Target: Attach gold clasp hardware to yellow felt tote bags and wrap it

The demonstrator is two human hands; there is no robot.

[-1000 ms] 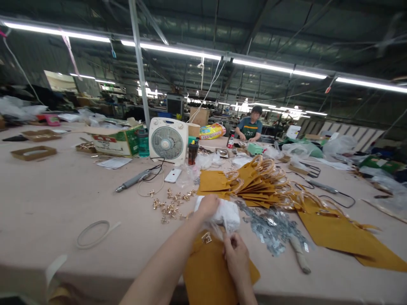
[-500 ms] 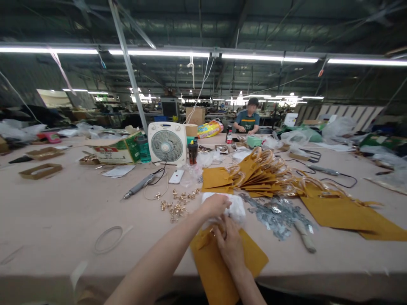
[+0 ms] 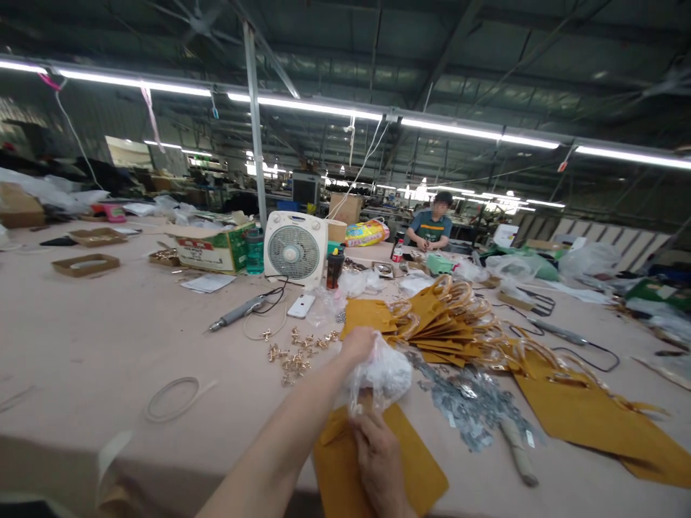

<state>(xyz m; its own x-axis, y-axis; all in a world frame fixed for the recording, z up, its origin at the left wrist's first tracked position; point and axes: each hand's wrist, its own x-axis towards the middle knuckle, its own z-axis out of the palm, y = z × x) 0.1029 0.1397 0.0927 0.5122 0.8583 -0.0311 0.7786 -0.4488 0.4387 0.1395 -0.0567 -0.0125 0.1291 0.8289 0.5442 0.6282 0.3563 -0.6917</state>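
My left hand [image 3: 358, 347] is closed on the top of a crumpled clear plastic bag [image 3: 384, 374] with whitish contents. The plastic hangs from my fingers toward my right hand [image 3: 375, 450], whose thumb and fingers are pinched together at its lower end. Beneath my right hand lies a mustard-yellow bag panel [image 3: 413, 453] at the table's front edge. Its upper part is partly covered by my hand and the plastic. Left of the plastic bag, small gold metal fittings [image 3: 296, 365] are scattered. To its right spreads a pile of grey metal pieces [image 3: 467, 410].
A stack of yellow bag panels with plastic-wrapped handles [image 3: 443, 324] stands behind the hands, with more panels [image 3: 583, 403] at right. An electric screwdriver [image 3: 237, 313], phone [image 3: 301, 305] and fan [image 3: 294, 248] are left of centre. A co-worker [image 3: 432, 226] sits across the table [image 3: 134, 324].
My left hand has gone from reaching over the white bundle to gripping and lifting the plastic. My right hand has shifted slightly lower on the yellow panel. The camera view has tilted.
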